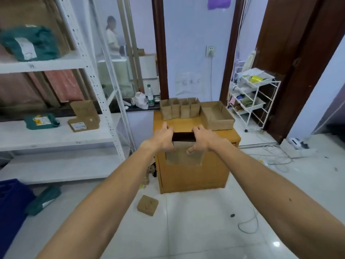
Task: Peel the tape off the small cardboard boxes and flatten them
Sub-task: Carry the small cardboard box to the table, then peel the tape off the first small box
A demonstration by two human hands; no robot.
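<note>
I hold one small brown cardboard box between both hands at the front edge of the yellow wooden cabinet that serves as my worktop. My left grip curls round the box's left side, with the fingers over its top edge. My right grip curls round the right side, with the thumb on the near face. The box's top gapes open, dark inside. At the back of the worktop four more small cardboard boxes stand upright in a close row. One wide shallow open cardboard tray sits just beside them on the right. One further small cardboard block lies on the white tiled floor.
</note>
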